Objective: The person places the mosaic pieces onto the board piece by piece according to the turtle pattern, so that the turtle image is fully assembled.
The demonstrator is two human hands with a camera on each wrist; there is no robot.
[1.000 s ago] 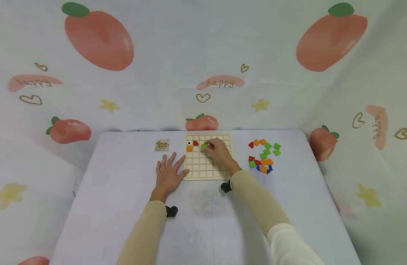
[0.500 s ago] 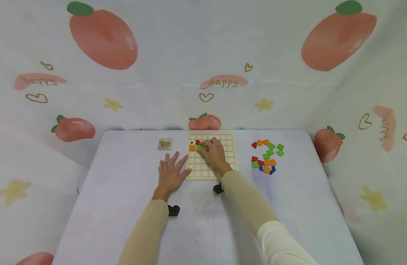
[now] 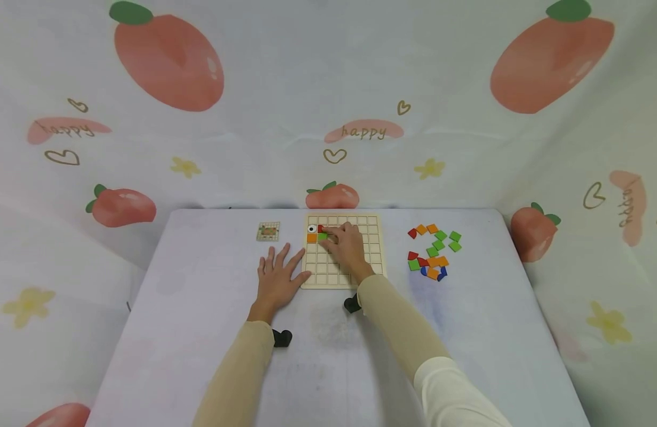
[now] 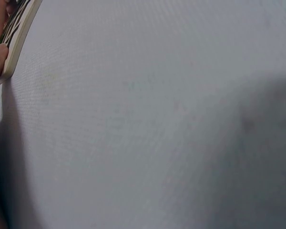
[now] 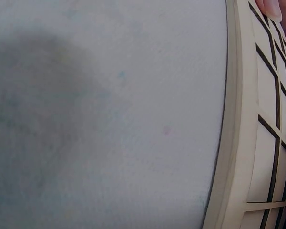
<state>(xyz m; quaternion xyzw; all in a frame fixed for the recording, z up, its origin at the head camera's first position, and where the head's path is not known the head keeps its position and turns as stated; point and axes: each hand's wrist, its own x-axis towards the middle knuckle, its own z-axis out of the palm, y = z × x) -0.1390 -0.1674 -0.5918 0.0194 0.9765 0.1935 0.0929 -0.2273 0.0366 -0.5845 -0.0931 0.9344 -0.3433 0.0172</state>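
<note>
A wooden grid board (image 3: 346,283) lies on the table ahead of me. In its upper left cells sit a white tile with a black dot (image 3: 312,229), an orange tile (image 3: 311,238) and a partly covered red tile (image 3: 320,228). My right hand (image 3: 348,248) pinches a green square tile (image 3: 322,236) between thumb and index finger, at the cell right of the orange one. Flat on the table, fingers spread, my left hand (image 3: 276,286) has its thumb against the board's left edge (image 4: 19,45). The right wrist view catches the board's near rim (image 5: 236,119) and fingertips above the grid.
A small pattern card (image 3: 268,231) lies beyond my left hand. Right of the board are scattered loose tiles: green (image 3: 454,236), orange (image 3: 432,228), red (image 3: 412,233) and blue (image 3: 443,272). A printed cloth wall (image 3: 253,148) rises behind the table.
My right hand has moved left over the board with the green tile, bringing it down beside the orange tile. My left hand stays by the board's edge. The head view has shifted slightly.
</note>
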